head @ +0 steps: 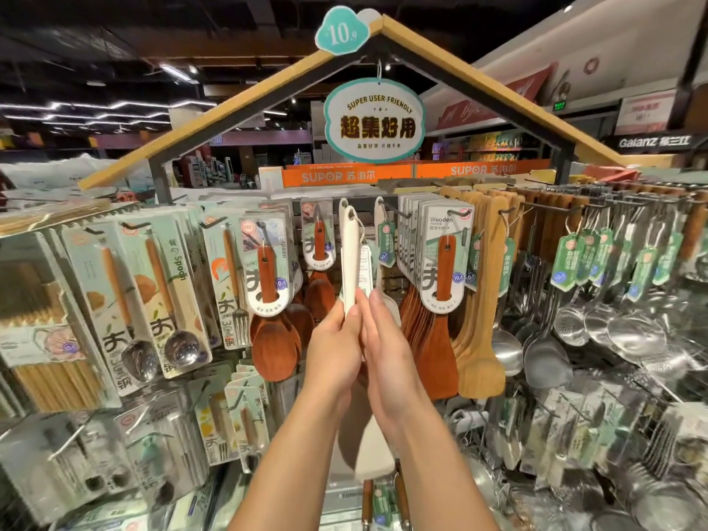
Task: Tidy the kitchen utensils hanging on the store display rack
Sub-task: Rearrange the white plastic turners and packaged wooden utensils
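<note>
Both hands are reaching up to the middle of the display rack (544, 139). The left hand (335, 350) is gripping the handle of a white spatula (350, 262), fingers curled round it, while the spatula's top is sitting by a hook, between the wooden spoons (274, 339) and the wooden turners (436, 339). The right hand (387, 346) is lying against the same handle with fingers mostly straight; whether it is pinching the paper tag (366, 266) cannot be told. Steel ladles (544, 358) are hanging well to the right.

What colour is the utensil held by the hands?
Cream white utensil, best seen in the head view.
</note>
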